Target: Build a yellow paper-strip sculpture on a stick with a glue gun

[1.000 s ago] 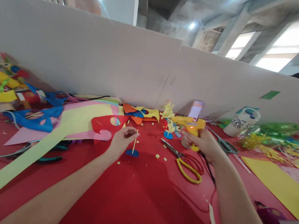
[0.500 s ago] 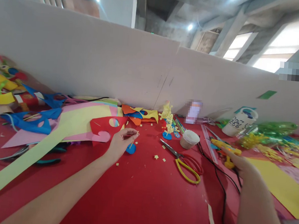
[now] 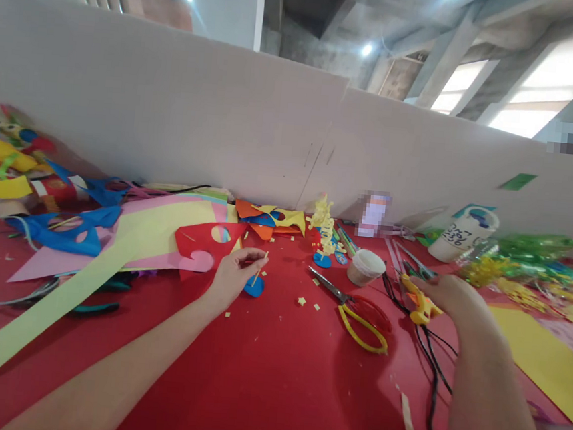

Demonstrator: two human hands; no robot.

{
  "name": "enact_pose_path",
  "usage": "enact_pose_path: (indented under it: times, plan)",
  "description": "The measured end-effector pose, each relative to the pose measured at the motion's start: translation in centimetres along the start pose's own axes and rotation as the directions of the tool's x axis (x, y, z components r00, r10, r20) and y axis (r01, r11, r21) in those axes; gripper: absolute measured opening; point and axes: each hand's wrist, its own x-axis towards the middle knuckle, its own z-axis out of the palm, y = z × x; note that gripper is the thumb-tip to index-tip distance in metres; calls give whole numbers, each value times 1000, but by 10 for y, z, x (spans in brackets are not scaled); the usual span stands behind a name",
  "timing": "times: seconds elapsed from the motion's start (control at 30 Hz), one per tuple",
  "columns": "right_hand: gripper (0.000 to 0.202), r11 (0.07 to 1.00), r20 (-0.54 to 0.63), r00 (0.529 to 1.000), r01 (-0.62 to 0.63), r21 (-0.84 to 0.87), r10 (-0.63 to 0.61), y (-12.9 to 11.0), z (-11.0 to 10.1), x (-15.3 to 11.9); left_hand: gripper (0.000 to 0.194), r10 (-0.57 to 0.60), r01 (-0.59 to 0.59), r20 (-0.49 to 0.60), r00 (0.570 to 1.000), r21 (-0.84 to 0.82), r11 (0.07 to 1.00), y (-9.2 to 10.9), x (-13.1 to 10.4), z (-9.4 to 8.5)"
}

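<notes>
My left hand (image 3: 234, 271) pinches a thin wooden stick (image 3: 260, 271) between thumb and fingertips. The stick's lower end is over a round blue disc (image 3: 254, 286); whether it is fixed to the disc I cannot tell. My right hand (image 3: 447, 297) is closed around a yellow hot glue gun (image 3: 423, 310), whose black cord hangs down toward the table. Between the hands lie scissors (image 3: 353, 308) with red and yellow handles, blades pointing up and left. Small pale paper bits and a little star (image 3: 301, 301) are scattered near them.
Behind stand yellow figures on a blue base (image 3: 321, 260) and a white paper cup (image 3: 365, 267). A red mask (image 3: 194, 237) and pale yellow paper (image 3: 152, 227) lie left, near pliers (image 3: 95, 308). A white container (image 3: 458, 237) and yellow sheets (image 3: 545, 355) are right. A white partition (image 3: 199, 120) rises behind.
My right hand has drawn the glue gun off the table's right side, slightly left and toward me, its grip now closed around it. My left hand stays nearly still with the stick.
</notes>
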Motion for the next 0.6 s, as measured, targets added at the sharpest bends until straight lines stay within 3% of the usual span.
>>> enact_pose_path:
  times: [0.03, 0.1, 0.17, 0.2, 0.23, 0.3, 0.43, 0.53, 0.6]
  plan:
    - [31, 999, 54, 998, 40, 26, -41, -16, -3, -4, 22, -2, 2, -5, 1000, -1, 1000, 0, 0, 0]
    - [14, 946, 211, 946, 186, 265, -245, -56, 0, -21, 22, -4, 4, -16, 1000, -1, 1000, 1, 0, 0]
    - [16, 816, 365, 786, 286, 502, -499, -96, 12, -43, 23, -4, 4, -24, 1000, -3, 1000, 2, 0, 0]
    - [16, 776, 400, 710, 331, 537, -580, -112, 20, -54, 23, -3, 3, -26, 1000, -4, 1000, 2, 0, -1]
    - [16, 754, 407, 665, 382, 535, -626, -125, 29, -64, 23, -2, 2, -28, 1000, -7, 1000, 2, 0, -1]
    - [12, 749, 403, 645, 449, 487, -649, -141, 44, -78, 23, -2, 1, -26, 1000, -17, 1000, 3, 0, -2]
    - [4, 753, 407, 641, 474, 457, -651, -145, 59, -85, 21, -10, 9, -16, 1000, -43, 999, 5, -1, 1]
    - [6, 720, 390, 648, 374, 585, -654, -148, 59, -85, 21, -23, 22, -1, 1000, -61, 998, 7, -4, 4]
    - [6, 635, 350, 662, 251, 730, -663, -155, 57, -87, 20, -30, 32, 20, 999, -73, 997, 9, -6, 6]
